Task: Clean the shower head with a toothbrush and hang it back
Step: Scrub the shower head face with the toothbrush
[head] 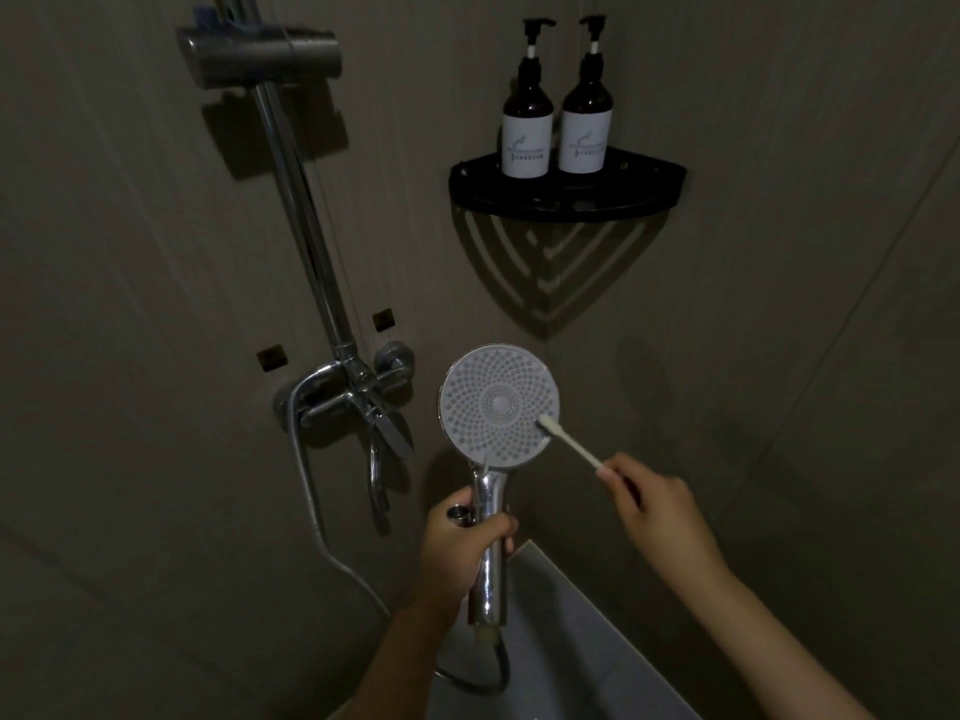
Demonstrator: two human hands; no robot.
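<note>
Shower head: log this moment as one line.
left hand grips shower head handle | right hand scrubs face with toothbrush | holder empty

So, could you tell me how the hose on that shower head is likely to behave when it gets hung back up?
The hose droops in loose curves, so it is probably floppy and will trail the shower head. Its ribbed metal look suggests some weight, likely tugging at the left hand.

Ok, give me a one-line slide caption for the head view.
Left hand holds the shower head face-up while the right hand scrubs its nozzles with a toothbrush.
</note>
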